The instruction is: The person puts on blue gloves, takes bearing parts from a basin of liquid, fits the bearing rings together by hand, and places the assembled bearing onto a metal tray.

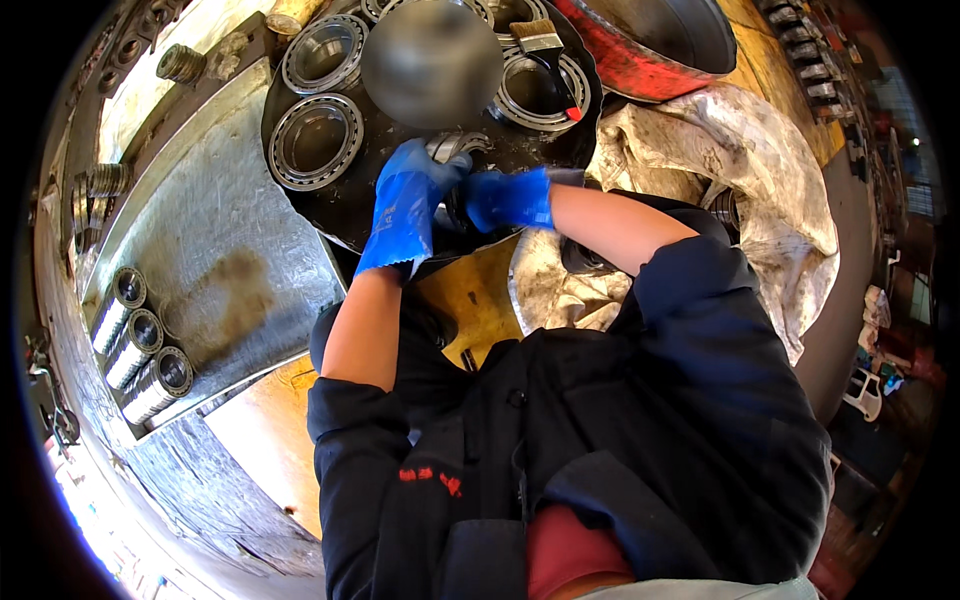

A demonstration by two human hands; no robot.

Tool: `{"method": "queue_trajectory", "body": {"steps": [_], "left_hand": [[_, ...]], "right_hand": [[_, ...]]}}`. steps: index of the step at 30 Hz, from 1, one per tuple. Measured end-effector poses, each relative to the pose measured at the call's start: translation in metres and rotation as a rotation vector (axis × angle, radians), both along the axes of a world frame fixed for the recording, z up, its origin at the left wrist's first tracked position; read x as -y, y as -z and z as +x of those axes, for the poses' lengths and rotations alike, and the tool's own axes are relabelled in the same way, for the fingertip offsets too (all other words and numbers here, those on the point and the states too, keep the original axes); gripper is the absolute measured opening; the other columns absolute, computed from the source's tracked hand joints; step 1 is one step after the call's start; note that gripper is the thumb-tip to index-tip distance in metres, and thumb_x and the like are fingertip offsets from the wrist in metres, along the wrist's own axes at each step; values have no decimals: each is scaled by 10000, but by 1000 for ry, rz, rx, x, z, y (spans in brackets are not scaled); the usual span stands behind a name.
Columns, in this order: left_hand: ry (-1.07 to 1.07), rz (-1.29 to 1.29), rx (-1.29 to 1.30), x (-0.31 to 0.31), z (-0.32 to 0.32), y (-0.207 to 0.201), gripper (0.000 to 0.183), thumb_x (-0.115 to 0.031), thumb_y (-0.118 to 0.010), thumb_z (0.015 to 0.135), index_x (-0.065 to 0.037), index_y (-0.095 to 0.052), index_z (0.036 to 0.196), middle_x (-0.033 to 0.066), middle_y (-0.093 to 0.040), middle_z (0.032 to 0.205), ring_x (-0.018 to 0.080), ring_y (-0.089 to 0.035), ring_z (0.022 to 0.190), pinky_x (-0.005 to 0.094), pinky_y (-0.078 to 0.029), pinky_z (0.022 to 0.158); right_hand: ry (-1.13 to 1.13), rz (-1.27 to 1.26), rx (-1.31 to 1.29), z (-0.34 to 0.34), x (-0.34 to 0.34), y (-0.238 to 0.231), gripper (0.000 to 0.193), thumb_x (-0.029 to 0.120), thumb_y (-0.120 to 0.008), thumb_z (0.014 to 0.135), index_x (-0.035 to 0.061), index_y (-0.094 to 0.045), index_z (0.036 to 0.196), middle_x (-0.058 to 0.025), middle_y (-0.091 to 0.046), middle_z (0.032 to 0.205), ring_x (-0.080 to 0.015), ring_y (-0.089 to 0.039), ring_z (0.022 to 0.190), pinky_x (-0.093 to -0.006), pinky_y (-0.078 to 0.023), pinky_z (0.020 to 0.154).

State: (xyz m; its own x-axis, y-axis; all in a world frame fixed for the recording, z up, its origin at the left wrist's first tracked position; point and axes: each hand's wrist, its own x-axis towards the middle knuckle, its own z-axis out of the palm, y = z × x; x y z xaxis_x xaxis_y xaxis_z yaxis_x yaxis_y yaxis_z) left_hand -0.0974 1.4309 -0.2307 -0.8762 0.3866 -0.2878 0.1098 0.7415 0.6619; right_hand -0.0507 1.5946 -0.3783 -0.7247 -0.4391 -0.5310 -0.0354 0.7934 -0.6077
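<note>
Both my hands wear blue rubber gloves. My left hand (408,205) and my right hand (508,198) meet over a steel bearing (455,146) at the near edge of a round black oily tray (345,210). The fingers of both hands curl around this bearing, which is mostly hidden under them. Other large bearing rings lie in the tray: one at left (314,141), one farther back (325,54), one at right (540,90). A paintbrush (548,52) with a red-tipped handle rests across the right ring.
A grey blurred round shape (432,60) covers the tray's middle. A metal sheet (200,240) lies to the left, with several stacked bearing cylinders (140,345) on its edge. A red tub (650,40) stands at back right, and a dirty cloth (730,160) is to the right.
</note>
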Motion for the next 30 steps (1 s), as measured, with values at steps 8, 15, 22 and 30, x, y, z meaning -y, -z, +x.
{"method": "queue_trajectory", "body": {"steps": [8, 15, 22, 30], "left_hand": [[-22, -94, -48, 23, -1, 14, 666, -508, -731, 823, 29, -663, 1212, 277, -687, 1164, 408, -644, 1135, 451, -493, 970], [-19, -94, -128, 12, -5, 27, 677, -538, -732, 813, 55, -684, 1136, 271, -705, 1084, 410, -673, 1047, 455, -509, 920], [-1, -86, -149, 23, -1, 27, 676, -544, -736, 814, 52, -688, 1128, 272, -713, 1033, 417, -676, 1032, 452, -514, 907], [-34, -122, -145, 16, -2, 27, 660, -542, -728, 818, 52, -691, 1105, 268, -710, 1056, 417, -670, 1046, 461, -509, 914]], "right_hand": [[57, 108, -276, 11, 30, -49, 160, 193, -667, 892, 90, -731, 995, -164, -722, 990, -291, -698, 892, -419, -539, 840], [61, -268, 195, -6, 1, -49, 162, 113, -590, 931, 105, -715, 1033, -114, -712, 999, -230, -680, 917, -341, -511, 906], [70, 39, -441, 20, 38, -68, 233, 15, -513, 960, 100, -702, 1066, -80, -709, 1008, -187, -672, 959, -293, -499, 946], [171, -364, 319, 0, -6, -44, 208, 25, -528, 965, 80, -699, 1071, -82, -706, 1011, -205, -669, 972, -322, -515, 903]]}}
